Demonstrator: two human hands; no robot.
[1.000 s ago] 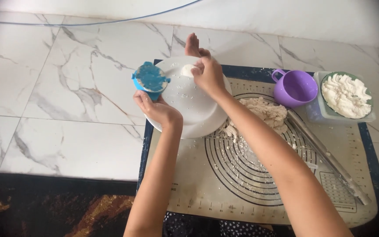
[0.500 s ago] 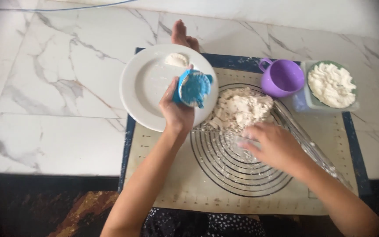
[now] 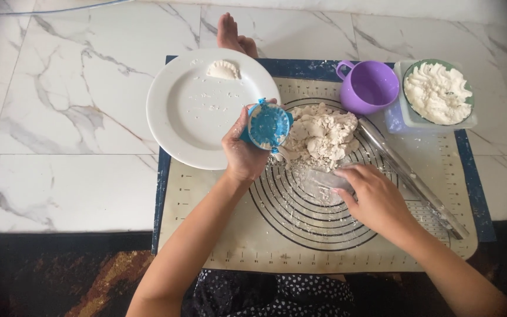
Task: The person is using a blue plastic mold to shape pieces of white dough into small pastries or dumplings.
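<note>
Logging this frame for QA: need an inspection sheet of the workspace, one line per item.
Surface: beige baking mat with ring guides, on a marble floor.
Job's things: blue dumpling press; dough pile; white plate with one shaped dumpling.
Clutter: purple cup; bowl of white filling on a clear tub; rolling pin lying aslant.
Hands: left hand holds the press up, open; right hand flat on the mat by the dough.
Cables: thin blue cord at the top edge.
Surroundings: a bare foot beyond the plate; dark patterned rug.
</note>
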